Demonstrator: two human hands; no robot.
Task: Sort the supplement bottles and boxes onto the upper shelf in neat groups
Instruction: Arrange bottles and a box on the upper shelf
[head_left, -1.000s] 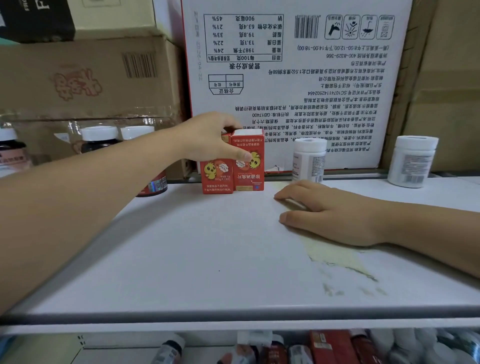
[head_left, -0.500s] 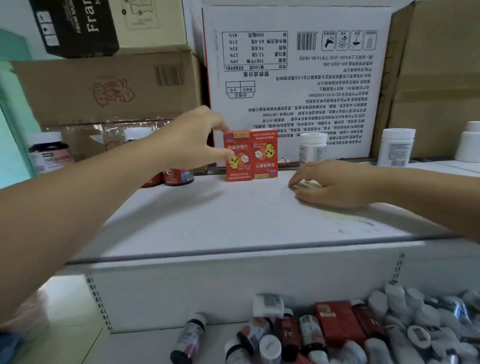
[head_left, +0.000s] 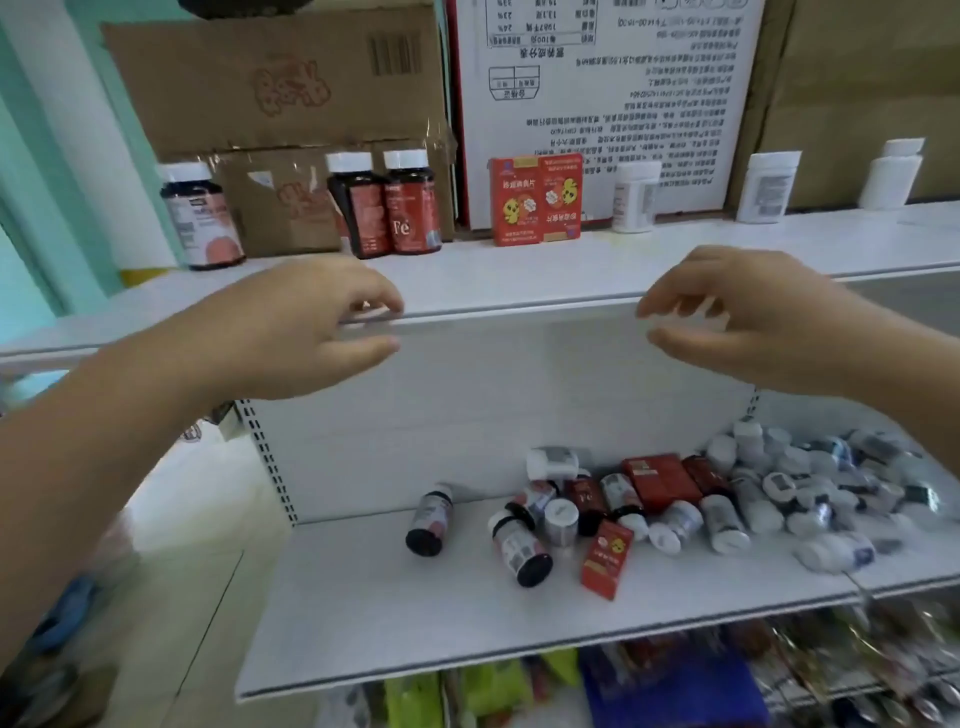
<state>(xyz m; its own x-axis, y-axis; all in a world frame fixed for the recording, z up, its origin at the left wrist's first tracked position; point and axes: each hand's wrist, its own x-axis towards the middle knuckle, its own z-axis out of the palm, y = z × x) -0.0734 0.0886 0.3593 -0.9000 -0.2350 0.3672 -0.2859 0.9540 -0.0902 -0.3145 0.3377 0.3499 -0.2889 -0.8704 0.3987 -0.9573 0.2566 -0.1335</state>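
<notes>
Hovering at the upper shelf (head_left: 519, 275) edge, left hand (head_left: 306, 327) and right hand (head_left: 753, 317) hang loosely curled, empty; the unsorted heap (head_left: 727, 519) lies below, rightward, probably nearer the right hand.

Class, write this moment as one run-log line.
left hand: empty | right hand: empty | upper shelf: two red boxes side by side | lower shelf: bottles heaped

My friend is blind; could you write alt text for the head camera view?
A person's empty left hand and right hand hover, fingers loosely curled, before a white upper shelf. On it two red cardboard boxes stand side by side, near two dark white-capped bottles. A jumble of bottles and boxes lies on the white lower shelf.
</notes>
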